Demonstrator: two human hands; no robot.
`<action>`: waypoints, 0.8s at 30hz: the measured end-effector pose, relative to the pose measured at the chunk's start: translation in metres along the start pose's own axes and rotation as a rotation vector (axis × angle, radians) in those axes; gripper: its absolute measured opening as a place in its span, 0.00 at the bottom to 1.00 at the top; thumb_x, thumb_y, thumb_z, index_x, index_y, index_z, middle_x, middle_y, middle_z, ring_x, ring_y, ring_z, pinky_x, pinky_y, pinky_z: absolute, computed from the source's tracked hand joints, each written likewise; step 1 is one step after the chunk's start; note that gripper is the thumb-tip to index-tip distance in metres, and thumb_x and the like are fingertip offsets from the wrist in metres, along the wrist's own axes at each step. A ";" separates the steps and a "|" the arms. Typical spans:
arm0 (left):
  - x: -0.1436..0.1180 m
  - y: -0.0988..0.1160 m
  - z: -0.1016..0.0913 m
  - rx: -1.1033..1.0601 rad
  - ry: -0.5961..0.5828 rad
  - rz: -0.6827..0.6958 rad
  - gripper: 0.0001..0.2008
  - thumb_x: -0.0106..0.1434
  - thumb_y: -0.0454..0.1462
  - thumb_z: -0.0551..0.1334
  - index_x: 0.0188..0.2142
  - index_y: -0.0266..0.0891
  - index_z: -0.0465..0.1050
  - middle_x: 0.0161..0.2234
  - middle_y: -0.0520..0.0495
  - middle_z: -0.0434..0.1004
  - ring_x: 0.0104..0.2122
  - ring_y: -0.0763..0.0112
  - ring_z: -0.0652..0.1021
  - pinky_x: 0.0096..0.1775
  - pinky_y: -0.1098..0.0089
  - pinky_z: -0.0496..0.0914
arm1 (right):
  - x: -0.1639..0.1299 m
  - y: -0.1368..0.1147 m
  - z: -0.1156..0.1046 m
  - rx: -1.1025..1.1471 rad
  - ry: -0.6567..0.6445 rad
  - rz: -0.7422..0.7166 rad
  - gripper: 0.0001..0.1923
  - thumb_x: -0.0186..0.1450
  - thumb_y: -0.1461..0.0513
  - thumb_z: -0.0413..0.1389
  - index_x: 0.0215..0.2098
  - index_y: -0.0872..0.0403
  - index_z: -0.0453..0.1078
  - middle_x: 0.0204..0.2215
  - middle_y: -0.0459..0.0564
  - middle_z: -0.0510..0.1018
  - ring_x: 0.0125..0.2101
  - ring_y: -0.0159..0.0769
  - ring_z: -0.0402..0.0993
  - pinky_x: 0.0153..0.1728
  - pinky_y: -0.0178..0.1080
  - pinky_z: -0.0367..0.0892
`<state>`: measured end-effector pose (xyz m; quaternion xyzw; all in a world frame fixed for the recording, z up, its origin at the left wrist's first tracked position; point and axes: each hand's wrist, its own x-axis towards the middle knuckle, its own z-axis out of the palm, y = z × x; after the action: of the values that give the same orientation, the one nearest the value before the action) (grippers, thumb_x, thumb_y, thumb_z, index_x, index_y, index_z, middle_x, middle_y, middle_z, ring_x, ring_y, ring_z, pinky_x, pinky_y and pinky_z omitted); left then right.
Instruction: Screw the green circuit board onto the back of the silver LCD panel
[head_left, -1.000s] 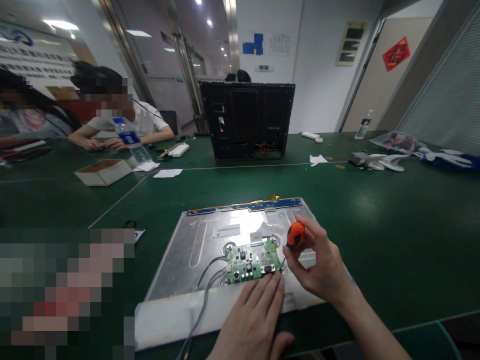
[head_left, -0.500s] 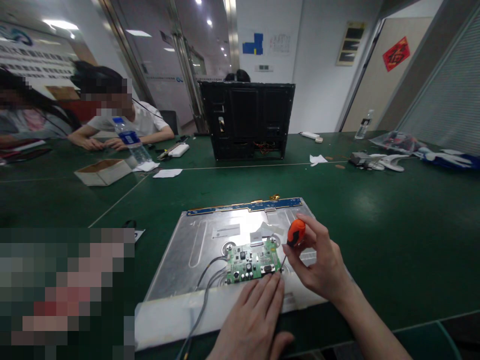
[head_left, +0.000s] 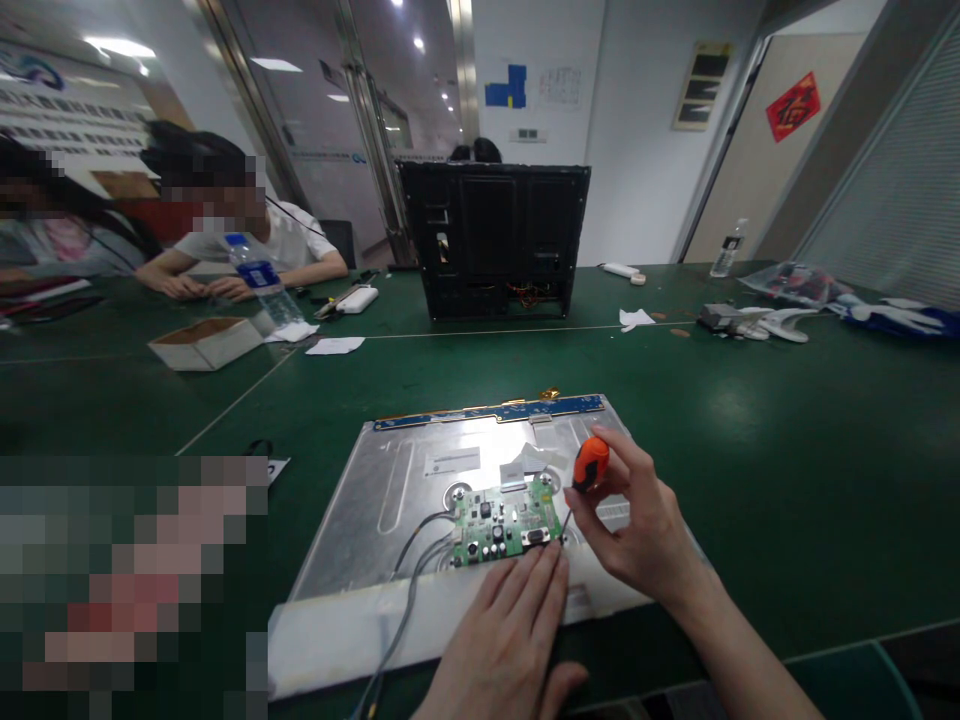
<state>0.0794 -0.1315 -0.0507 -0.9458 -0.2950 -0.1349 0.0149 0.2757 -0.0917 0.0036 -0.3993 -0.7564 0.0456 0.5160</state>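
At the lower centre of the frame, a green circuit board (head_left: 504, 522) sits on a silvery metal panel (head_left: 349, 520) lying on the worktop (head_left: 810, 480). The left hand (head_left: 506, 625) is laid flat, fingers straight and side by side, fingertips at the board's lower edge. The right hand (head_left: 637, 515) pinches an orange screwdriver (head_left: 591, 463) between thumb and fingers, its shaft slanting down to the board's lower right corner. The board looks light, stiff and fragile, best held by its edges; the panel, probably heavier and slick, by its side rims.
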 end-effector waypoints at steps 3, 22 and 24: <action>0.001 0.000 0.000 0.008 -0.011 -0.001 0.33 0.70 0.46 0.56 0.67 0.30 0.51 0.64 0.33 0.63 0.59 0.53 0.68 0.57 0.57 0.64 | -0.001 0.001 0.001 0.010 -0.001 0.011 0.30 0.66 0.66 0.55 0.63 0.52 0.49 0.31 0.45 0.74 0.22 0.29 0.74 0.24 0.32 0.75; -0.001 -0.001 0.001 -0.011 -0.030 0.003 0.34 0.70 0.46 0.55 0.69 0.32 0.47 0.64 0.34 0.62 0.59 0.52 0.69 0.57 0.57 0.64 | 0.003 -0.003 -0.005 0.058 -0.067 0.030 0.32 0.65 0.68 0.52 0.65 0.51 0.48 0.33 0.48 0.77 0.25 0.31 0.77 0.27 0.34 0.78; -0.001 -0.001 0.001 -0.013 -0.024 0.004 0.34 0.70 0.46 0.55 0.69 0.32 0.46 0.64 0.34 0.62 0.59 0.52 0.69 0.57 0.57 0.64 | 0.003 -0.003 -0.006 0.058 -0.079 0.035 0.33 0.65 0.69 0.52 0.65 0.51 0.48 0.33 0.48 0.77 0.25 0.32 0.77 0.28 0.34 0.78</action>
<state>0.0787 -0.1310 -0.0521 -0.9480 -0.2925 -0.1253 0.0054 0.2783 -0.0943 0.0098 -0.3952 -0.7674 0.0923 0.4964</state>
